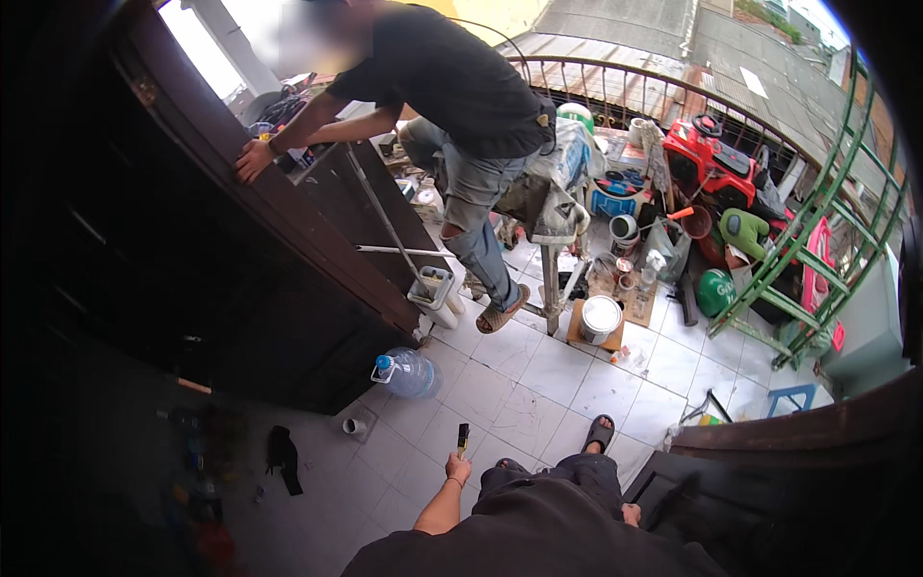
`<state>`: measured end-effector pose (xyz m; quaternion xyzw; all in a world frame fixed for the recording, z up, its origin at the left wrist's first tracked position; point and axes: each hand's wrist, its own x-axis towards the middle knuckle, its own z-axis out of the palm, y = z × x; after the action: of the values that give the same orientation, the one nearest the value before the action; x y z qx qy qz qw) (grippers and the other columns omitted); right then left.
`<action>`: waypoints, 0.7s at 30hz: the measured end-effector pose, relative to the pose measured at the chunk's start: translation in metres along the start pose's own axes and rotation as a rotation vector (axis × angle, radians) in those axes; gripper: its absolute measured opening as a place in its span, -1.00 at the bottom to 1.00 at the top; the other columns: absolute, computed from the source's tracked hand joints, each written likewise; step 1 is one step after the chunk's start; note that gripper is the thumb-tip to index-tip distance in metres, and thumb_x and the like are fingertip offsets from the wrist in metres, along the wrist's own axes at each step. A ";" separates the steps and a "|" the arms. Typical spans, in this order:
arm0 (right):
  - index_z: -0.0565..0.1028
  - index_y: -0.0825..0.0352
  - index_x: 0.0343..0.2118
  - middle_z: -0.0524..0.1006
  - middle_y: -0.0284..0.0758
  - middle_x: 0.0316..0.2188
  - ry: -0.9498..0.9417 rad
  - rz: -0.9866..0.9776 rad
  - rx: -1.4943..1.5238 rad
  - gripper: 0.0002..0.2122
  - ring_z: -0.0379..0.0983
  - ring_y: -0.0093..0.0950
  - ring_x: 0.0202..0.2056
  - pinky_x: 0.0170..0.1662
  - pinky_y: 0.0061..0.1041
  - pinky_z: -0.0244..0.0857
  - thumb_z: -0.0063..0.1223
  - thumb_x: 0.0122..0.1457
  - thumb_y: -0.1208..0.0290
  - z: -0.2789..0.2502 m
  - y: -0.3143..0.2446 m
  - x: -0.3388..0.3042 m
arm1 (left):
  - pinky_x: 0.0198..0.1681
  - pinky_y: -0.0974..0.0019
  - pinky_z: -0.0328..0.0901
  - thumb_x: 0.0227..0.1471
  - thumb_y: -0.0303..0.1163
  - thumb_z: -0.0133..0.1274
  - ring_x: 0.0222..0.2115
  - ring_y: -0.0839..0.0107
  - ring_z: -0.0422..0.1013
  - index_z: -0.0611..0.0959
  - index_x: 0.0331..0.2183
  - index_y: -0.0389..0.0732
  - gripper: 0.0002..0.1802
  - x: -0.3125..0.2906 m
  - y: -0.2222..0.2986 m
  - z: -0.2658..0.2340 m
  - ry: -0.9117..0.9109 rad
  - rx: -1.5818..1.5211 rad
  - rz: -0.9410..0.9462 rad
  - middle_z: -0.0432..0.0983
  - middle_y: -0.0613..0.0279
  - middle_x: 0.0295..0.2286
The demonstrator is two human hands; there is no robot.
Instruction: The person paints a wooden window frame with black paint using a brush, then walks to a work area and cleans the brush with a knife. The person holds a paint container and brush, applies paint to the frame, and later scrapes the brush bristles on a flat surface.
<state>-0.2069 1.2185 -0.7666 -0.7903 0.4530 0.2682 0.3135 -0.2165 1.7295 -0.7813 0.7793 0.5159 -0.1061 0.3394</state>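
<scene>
Nearest, above the tiled floor [500, 396], the person's left hand [459, 468] is closed around what looks like a small brush [463, 443], dark tip pointing away from the body. The right hand [631, 514] is low beside the thigh, near a dark panelled door [666, 484]; its fingers are mostly hidden, so whether it has hold of anything cannot be told.

The brush is out and gripped, yet its tip meets no surface, so no stroke appears to be under way. No finished patch can be made out on the dark woodwork, whose left part is deep in shadow.

Farther off, by the foot of the brown door frame [288, 226], stand a clear water bottle [411, 373] and a small white container [356, 424]. A white pail [602, 315] sits on a wooden board [576, 330]; whether its top is lid or contents is unclear. Beyond, a co-worker [471, 91] leans with arms stretched to the frame's edge.

Farthest, a green helmet [716, 292], a red toy car [707, 165] and assorted clutter line the floor's edge before the railing [658, 88]. Judging by everything lying out, clearing up remains undone.
</scene>
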 end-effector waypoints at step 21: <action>0.40 0.47 -0.13 0.55 -0.14 -0.48 -0.183 -0.311 0.450 -0.76 0.52 -0.37 -0.63 -0.63 -0.47 0.37 -0.09 0.25 0.41 -0.128 -0.207 0.266 | -0.13 0.16 0.40 0.20 -0.38 -0.04 -0.26 0.20 0.57 0.50 -0.13 -0.17 -0.80 -0.070 0.244 0.105 0.071 -0.362 0.138 0.65 0.22 -0.35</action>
<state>0.1122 1.0596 -0.8186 -0.7334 0.3445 0.1799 0.5577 -0.0144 1.5535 -0.7215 0.7423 0.4837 0.0393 0.4621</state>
